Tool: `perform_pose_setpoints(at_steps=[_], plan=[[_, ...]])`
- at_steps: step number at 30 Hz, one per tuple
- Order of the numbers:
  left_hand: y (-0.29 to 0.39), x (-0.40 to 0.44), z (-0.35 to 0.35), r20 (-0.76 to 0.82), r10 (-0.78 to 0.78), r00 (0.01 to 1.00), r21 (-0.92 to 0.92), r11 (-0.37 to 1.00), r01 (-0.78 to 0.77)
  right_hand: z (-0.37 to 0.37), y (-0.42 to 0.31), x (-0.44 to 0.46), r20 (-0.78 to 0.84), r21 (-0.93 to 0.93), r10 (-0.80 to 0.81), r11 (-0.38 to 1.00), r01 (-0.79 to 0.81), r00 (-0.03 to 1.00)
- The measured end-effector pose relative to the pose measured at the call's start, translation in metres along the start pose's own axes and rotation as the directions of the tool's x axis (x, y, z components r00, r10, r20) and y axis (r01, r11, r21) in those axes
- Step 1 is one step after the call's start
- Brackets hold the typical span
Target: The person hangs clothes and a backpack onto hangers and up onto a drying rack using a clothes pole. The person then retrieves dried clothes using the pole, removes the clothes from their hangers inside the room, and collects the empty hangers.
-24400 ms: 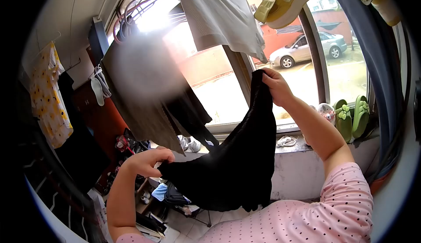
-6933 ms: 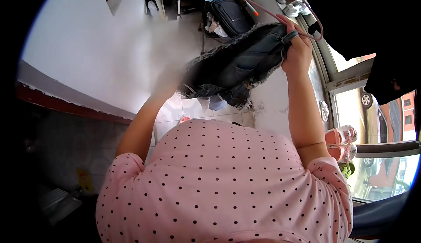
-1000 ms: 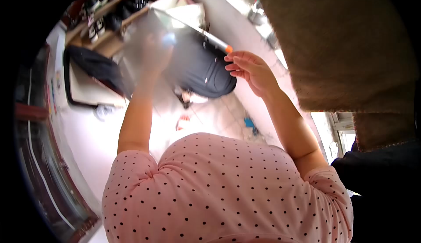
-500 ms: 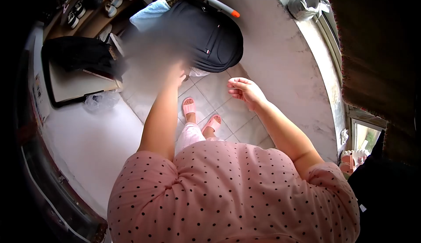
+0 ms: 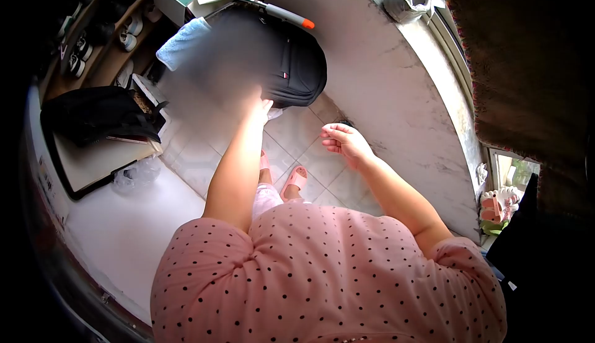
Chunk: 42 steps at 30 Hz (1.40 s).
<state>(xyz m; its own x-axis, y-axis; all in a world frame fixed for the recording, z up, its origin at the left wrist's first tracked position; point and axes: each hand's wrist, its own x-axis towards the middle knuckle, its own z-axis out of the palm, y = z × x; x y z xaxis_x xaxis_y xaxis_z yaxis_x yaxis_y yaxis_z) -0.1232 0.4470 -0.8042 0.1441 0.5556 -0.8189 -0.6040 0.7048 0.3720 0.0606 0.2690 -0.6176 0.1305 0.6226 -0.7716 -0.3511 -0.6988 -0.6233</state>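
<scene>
Beyond the left hand point(image 5: 261, 106), backpack point(image 5: 294, 67) and towel point(image 5: 183, 43).

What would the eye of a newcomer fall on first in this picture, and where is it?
Probably the pink dotted shirt, which fills the bottom middle. Near the top is a black backpack, with a blue towel to its left and an orange-tipped pole along its upper side. Between shirt and backpack, the right hand is loosely curled, and the left hand is mostly blurred.
</scene>
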Motion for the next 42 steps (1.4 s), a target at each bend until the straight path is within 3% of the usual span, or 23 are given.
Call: perform_pose_setpoints(at_steps=[2, 4, 5, 8, 9, 11, 12, 15, 18, 21, 22, 24, 25, 27, 30, 31, 32, 34, 35, 36, 37, 39, 42], plan=[[-0.011, -0.002, 0.009, -0.097, -0.003, 0.995, -0.159, 0.987, -0.013, -0.002, -0.004, 0.0, -0.009, 0.021, -0.022, 1.0, 0.022, 1.0], [-0.009, -0.001, 0.016, -0.335, -0.109, 0.936, -0.212, 0.976, 0.037, -0.003, -0.007, 0.001, 0.001, 0.026, -0.039, 0.999, 0.039, 0.999], [0.023, -0.115, 0.072, -0.379, -0.134, 0.916, -0.169, 0.983, 0.074, -0.002, -0.011, 0.001, -0.004, 0.019, -0.049, 0.999, 0.049, 0.999], [-0.009, -0.05, 0.067, -0.494, 0.008, 0.87, -0.085, 0.995, -0.057, 0.001, -0.014, 0.003, 0.003, 0.024, -0.054, 0.998, 0.054, 0.999], [0.001, -0.065, 0.08, -0.448, -0.052, 0.893, -0.057, 0.998, 0.03, 0.002, -0.013, 0.005, 0.005, 0.024, -0.05, 0.998, 0.05, 0.999], [0.008, -0.061, 0.089, -0.38, -0.004, 0.925, -0.014, 1.0, -0.001, 0.002, -0.013, 0.007, 0.011, 0.022, -0.041, 0.999, 0.041, 0.999], [0.01, -0.053, 0.087, -0.247, 0.028, 0.969, 0.026, 0.999, -0.022, 0.003, -0.013, 0.007, 0.015, 0.021, -0.042, 0.999, 0.042, 0.999], [0.013, -0.038, 0.084, -0.147, 0.087, 0.985, 0.186, 0.981, -0.059, 0.005, -0.016, 0.007, 0.011, 0.02, -0.046, 0.999, 0.045, 0.999], [0.029, -0.054, 0.088, -0.079, 0.19, 0.979, 0.192, 0.966, -0.172, 0.002, -0.018, 0.008, -0.042, 0.028, -0.05, 0.998, 0.051, 0.998], [0.051, -0.079, 0.085, 0.167, 0.249, 0.954, -0.104, 0.967, -0.234, -0.009, -0.016, 0.019, -0.143, 0.042, -0.06, 0.997, 0.067, 0.988], [0.058, -0.07, 0.077, 0.281, 0.375, 0.883, 0.141, 0.894, -0.425, -0.012, -0.014, 0.024, -0.189, 0.053, -0.06, 0.996, 0.072, 0.98], [0.065, -0.07, 0.074, 0.467, 0.34, 0.816, -0.055, 0.933, -0.357, -0.024, -0.004, 0.039, -0.264, 0.053, -0.033, 0.997, 0.049, 0.964], [0.072, -0.08, 0.077, 0.505, 0.283, 0.816, -0.222, 0.956, -0.194, -0.028, 0.0, 0.046, -0.294, 0.089, -0.007, 0.995, 0.034, 0.956], [0.076, -0.085, 0.079, 0.552, 0.271, 0.789, -0.343, 0.936, -0.081, -0.032, 0.005, 0.061, -0.344, 0.157, 0.047, 0.988, 0.008, 0.938], [0.081, -0.099, 0.079, 0.683, 0.269, 0.68, -0.33, 0.943, -0.041, -0.035, 0.002, 0.081, -0.344, 0.267, 0.063, 0.963, 0.033, 0.937], [0.081, -0.092, 0.075, 0.659, 0.441, 0.609, -0.133, 0.866, -0.482, -0.032, -0.005, 0.082, -0.318, 0.33, 0.062, 0.943, 0.049, 0.946], [0.081, -0.082, 0.067, 0.676, 0.565, 0.473, 0.086, 0.576, -0.813, -0.027, -0.013, 0.084, -0.292, 0.392, 0.061, 0.918, 0.061, 0.955], [0.084, -0.092, 0.066, 0.655, 0.579, 0.486, 0.188, 0.499, -0.846, -0.022, -0.025, 0.086, -0.171, 0.527, -0.003, 0.845, 0.094, 0.985], [0.084, -0.1, 0.061, 0.596, 0.478, 0.645, 0.056, 0.777, -0.627, -0.023, -0.027, 0.09, -0.135, 0.548, 0.006, 0.834, 0.069, 0.991], [0.086, -0.12, 0.06, 0.565, 0.322, 0.76, -0.099, 0.941, -0.324, -0.022, -0.028, 0.093, -0.099, 0.569, 0.014, 0.821, 0.045, 0.995], [0.087, -0.134, 0.056, 0.566, 0.134, 0.813, -0.253, 0.967, 0.017, -0.019, -0.031, 0.095, -0.062, 0.591, 0.018, 0.806, 0.022, 0.998], [0.084, -0.142, 0.031, 0.744, 0.149, 0.651, -0.206, 0.978, 0.011, -0.002, -0.028, 0.088, -0.208, 0.575, 0.03, 0.812, 0.097, 0.978], [0.087, -0.167, -0.01, 0.874, 0.181, 0.45, -0.16, 0.983, -0.085, -0.008, 0.0, 0.104, -0.15, 0.673, 0.03, 0.735, 0.081, 0.988]])
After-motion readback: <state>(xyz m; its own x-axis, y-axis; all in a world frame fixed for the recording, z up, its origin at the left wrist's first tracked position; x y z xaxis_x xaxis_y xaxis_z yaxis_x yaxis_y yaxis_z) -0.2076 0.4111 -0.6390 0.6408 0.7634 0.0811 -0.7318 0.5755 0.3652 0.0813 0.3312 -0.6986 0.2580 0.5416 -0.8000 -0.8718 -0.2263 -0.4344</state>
